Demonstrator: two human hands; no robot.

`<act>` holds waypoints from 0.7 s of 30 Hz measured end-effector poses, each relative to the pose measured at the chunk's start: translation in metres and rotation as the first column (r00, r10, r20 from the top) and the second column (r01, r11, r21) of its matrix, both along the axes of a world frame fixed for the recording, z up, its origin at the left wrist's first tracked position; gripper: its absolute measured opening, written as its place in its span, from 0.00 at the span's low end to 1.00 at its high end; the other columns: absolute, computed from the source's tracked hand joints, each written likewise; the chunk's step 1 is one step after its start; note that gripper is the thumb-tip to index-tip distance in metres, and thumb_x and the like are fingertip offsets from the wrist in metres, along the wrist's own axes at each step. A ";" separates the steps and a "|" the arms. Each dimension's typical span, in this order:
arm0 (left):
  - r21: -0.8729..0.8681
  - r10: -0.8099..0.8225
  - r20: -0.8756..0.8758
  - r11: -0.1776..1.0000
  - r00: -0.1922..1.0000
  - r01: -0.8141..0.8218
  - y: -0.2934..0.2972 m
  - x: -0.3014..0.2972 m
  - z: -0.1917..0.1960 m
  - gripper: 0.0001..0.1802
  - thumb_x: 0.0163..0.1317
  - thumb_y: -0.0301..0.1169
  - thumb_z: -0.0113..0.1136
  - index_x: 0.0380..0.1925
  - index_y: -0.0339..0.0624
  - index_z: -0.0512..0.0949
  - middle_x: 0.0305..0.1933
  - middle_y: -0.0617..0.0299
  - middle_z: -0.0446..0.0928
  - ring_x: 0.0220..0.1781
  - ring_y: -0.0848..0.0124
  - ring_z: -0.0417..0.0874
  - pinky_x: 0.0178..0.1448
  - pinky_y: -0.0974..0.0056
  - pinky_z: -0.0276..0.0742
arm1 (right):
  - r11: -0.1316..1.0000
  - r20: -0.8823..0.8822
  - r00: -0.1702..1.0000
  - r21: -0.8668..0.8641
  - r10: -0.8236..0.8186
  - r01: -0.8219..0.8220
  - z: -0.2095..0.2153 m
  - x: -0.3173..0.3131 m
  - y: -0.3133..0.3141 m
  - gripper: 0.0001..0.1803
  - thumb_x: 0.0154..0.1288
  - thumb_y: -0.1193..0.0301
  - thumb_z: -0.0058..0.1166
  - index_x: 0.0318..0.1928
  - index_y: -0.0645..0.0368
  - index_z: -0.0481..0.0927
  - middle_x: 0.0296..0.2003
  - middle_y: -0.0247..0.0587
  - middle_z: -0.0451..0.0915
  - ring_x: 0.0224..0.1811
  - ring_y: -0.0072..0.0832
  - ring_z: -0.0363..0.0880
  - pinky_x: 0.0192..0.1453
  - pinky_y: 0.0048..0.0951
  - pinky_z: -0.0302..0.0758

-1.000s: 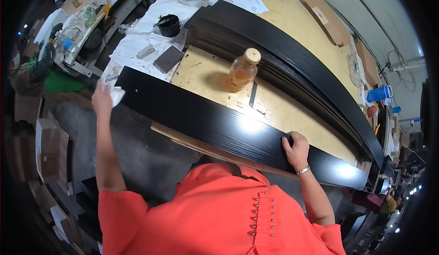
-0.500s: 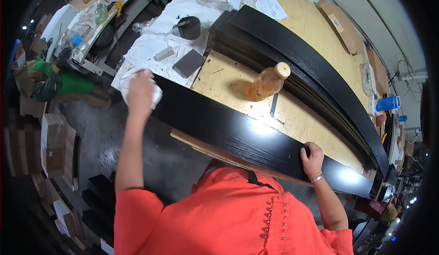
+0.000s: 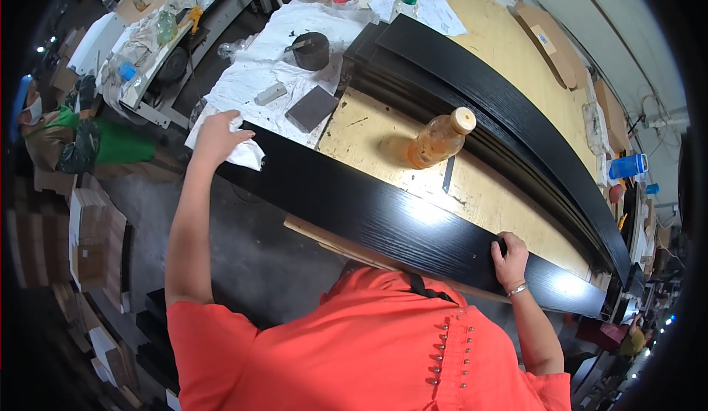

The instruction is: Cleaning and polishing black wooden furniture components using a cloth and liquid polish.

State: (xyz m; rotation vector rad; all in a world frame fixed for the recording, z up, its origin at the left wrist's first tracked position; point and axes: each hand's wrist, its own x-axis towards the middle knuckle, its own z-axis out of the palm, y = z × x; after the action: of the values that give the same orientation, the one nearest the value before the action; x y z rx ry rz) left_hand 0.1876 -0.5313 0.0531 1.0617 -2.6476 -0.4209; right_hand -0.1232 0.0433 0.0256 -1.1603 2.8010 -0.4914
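Note:
A long black board [image 3: 354, 204] with a glossy wood-grain face lies along the near side of the worktable. My left hand [image 3: 218, 140] is closed on a white cloth [image 3: 247, 153] at the board's left end; part of the cloth hangs over the black face. Toward the other end, my right hand [image 3: 510, 260] grips the board's far edge, its fingers curled and partly hidden. Beyond the board stands a clear bottle [image 3: 440, 140] with a pale cap and some amber liquid. A dark grey block [image 3: 311, 109] rests on the white sheet near my left hand.
Several black boards [image 3: 487, 86] are stacked across the wooden tabletop [image 3: 369, 127]. On the white sheet [image 3: 284, 24] are a black cup [image 3: 310, 51] and a small grey block [image 3: 271, 93]. A person in green [image 3: 118, 140] is at the left, beside another table.
My left hand has shifted slightly left, and the cloth now lies to its right, over the board's end. My right hand keeps its hold on the board. The view has shifted a little.

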 end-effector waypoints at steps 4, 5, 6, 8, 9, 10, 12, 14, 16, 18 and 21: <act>0.163 0.084 0.113 0.981 0.990 -0.102 -0.015 -0.007 0.011 0.29 0.48 0.39 0.77 0.47 0.30 0.84 0.42 0.35 0.83 0.48 0.44 0.86 0.55 0.53 0.80 | 1.000 0.011 1.000 0.008 0.003 -0.003 0.001 0.000 0.000 0.15 0.60 0.62 0.59 0.40 0.61 0.80 0.34 0.51 0.81 0.40 0.52 0.78 0.49 0.46 0.74; 0.149 0.083 0.125 0.984 0.989 -0.101 -0.007 -0.012 0.017 0.26 0.48 0.37 0.76 0.45 0.30 0.85 0.41 0.35 0.83 0.47 0.44 0.86 0.53 0.53 0.80 | 1.000 0.011 1.000 0.010 0.002 -0.002 0.000 -0.001 0.000 0.15 0.60 0.62 0.59 0.40 0.61 0.80 0.34 0.51 0.81 0.40 0.52 0.78 0.49 0.46 0.74; 0.151 0.082 0.126 0.983 0.989 -0.101 -0.005 -0.013 0.014 0.26 0.48 0.37 0.76 0.45 0.30 0.85 0.41 0.35 0.83 0.47 0.44 0.86 0.53 0.53 0.80 | 1.000 0.014 1.000 0.013 -0.002 0.002 0.000 -0.001 0.001 0.15 0.60 0.62 0.59 0.40 0.61 0.80 0.34 0.51 0.81 0.40 0.52 0.78 0.49 0.46 0.73; 0.017 0.009 0.061 1.000 0.998 -0.010 -0.002 -0.012 0.009 0.23 0.50 0.35 0.74 0.42 0.27 0.84 0.38 0.36 0.83 0.45 0.45 0.86 0.49 0.54 0.79 | 1.000 0.018 1.000 0.016 -0.005 0.005 0.000 -0.001 0.002 0.15 0.60 0.62 0.59 0.41 0.61 0.80 0.35 0.52 0.81 0.41 0.52 0.78 0.49 0.46 0.73; 0.114 0.051 0.093 0.992 0.994 -0.061 -0.008 -0.013 0.011 0.23 0.50 0.36 0.74 0.41 0.28 0.83 0.37 0.35 0.82 0.44 0.43 0.85 0.47 0.52 0.78 | 1.000 0.020 1.000 0.019 -0.001 0.001 0.000 -0.001 0.002 0.15 0.59 0.62 0.59 0.41 0.61 0.80 0.35 0.52 0.81 0.41 0.52 0.78 0.50 0.46 0.73; 0.114 0.052 0.095 0.991 0.994 -0.062 -0.009 -0.013 0.012 0.23 0.50 0.36 0.74 0.41 0.28 0.83 0.37 0.35 0.82 0.44 0.43 0.85 0.47 0.52 0.78 | 1.000 0.022 1.000 0.022 0.002 -0.003 0.000 -0.001 0.001 0.16 0.59 0.62 0.59 0.41 0.61 0.80 0.35 0.52 0.81 0.41 0.52 0.78 0.50 0.46 0.73; 0.107 0.087 0.159 0.989 0.983 -0.105 -0.006 -0.018 0.017 0.23 0.50 0.37 0.75 0.39 0.28 0.83 0.37 0.33 0.81 0.44 0.41 0.84 0.47 0.52 0.77 | 1.000 0.034 0.999 0.026 0.000 -0.001 0.002 -0.001 -0.001 0.16 0.59 0.62 0.59 0.41 0.61 0.80 0.35 0.52 0.80 0.41 0.52 0.78 0.50 0.46 0.73; 0.097 0.107 0.208 0.987 0.972 -0.129 -0.003 -0.020 0.019 0.22 0.50 0.37 0.75 0.39 0.28 0.83 0.38 0.33 0.81 0.44 0.41 0.84 0.47 0.51 0.77 | 1.000 0.045 0.999 0.030 -0.002 0.001 0.002 -0.001 -0.001 0.16 0.59 0.62 0.59 0.41 0.61 0.80 0.35 0.52 0.80 0.41 0.52 0.78 0.50 0.46 0.73; 0.118 0.128 0.145 0.982 0.981 -0.145 -0.003 -0.019 0.017 0.24 0.49 0.38 0.76 0.37 0.25 0.83 0.37 0.32 0.82 0.44 0.40 0.84 0.50 0.49 0.79 | 1.000 0.050 0.999 0.028 0.005 -0.007 0.002 -0.001 0.000 0.16 0.59 0.62 0.59 0.41 0.61 0.80 0.35 0.52 0.80 0.41 0.52 0.78 0.50 0.46 0.73; 0.106 0.124 0.142 0.985 0.982 -0.139 -0.002 -0.016 0.012 0.26 0.50 0.37 0.75 0.43 0.27 0.82 0.42 0.34 0.82 0.49 0.42 0.84 0.53 0.51 0.78 | 1.000 0.053 0.999 0.026 0.006 -0.008 0.002 -0.001 0.000 0.16 0.59 0.62 0.59 0.41 0.61 0.80 0.35 0.52 0.80 0.41 0.52 0.78 0.50 0.46 0.73; 0.105 0.061 0.129 0.992 0.990 -0.075 0.003 -0.007 0.006 0.29 0.52 0.34 0.74 0.53 0.28 0.80 0.51 0.33 0.81 0.57 0.43 0.81 0.62 0.52 0.76 | 1.000 0.054 0.999 0.025 0.005 -0.006 0.003 -0.001 -0.001 0.16 0.58 0.62 0.59 0.40 0.61 0.79 0.35 0.51 0.80 0.41 0.51 0.78 0.50 0.46 0.73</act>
State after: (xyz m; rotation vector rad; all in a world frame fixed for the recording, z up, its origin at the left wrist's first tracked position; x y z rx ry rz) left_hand 0.1804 -0.5278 0.0588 1.2473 -2.7149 -0.5057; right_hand -0.1241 0.0419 0.0287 -1.1321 2.7493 -0.4776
